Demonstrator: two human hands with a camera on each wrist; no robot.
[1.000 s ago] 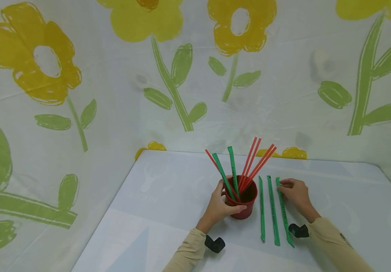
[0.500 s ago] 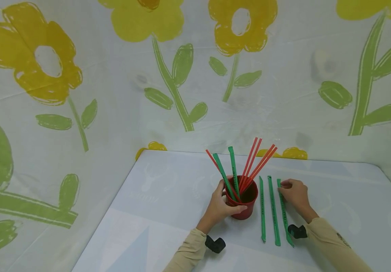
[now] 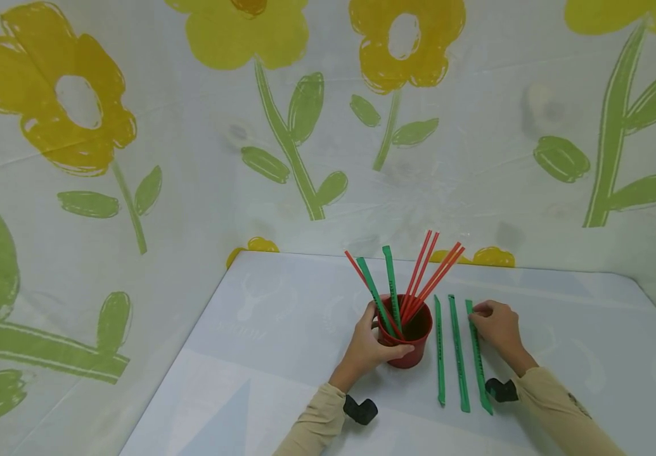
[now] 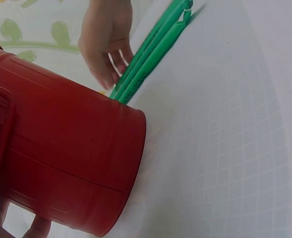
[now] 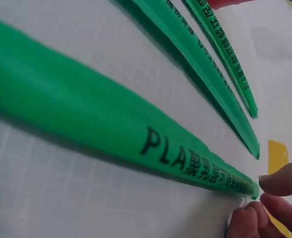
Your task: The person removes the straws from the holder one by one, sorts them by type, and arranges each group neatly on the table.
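Note:
My left hand [image 3: 369, 347] grips a red metal cup [image 3: 406, 362] by its side, thumb across the front near the rim. Several red straws [image 3: 426, 285] and two straws in green paper wrappers [image 3: 392, 278] stand in it, leaning outward. In the left wrist view the cup's wall [image 4: 66, 148] fills the left side. Right of the cup, three green-wrapped straws lie side by side: a left one [image 3: 440, 354], a middle one [image 3: 458, 354] and a right one [image 3: 478, 361]. My right hand [image 3: 497, 326] pinches the right straw near its far end; the right wrist view shows thumb and fingers [image 5: 282, 178] at its tip.
A pale table [image 3: 236, 354] carries everything, its back edge against a hanging cloth [image 3: 202, 158] printed with yellow flowers. Black wrist cameras, left [image 3: 360, 410] and right [image 3: 501, 389], sit below each hand, the right one close beside the right straw.
The right straw's far end has shifted slightly to the right and toward me with my right hand, so it lies straighter. My left hand and the cup have stayed put.

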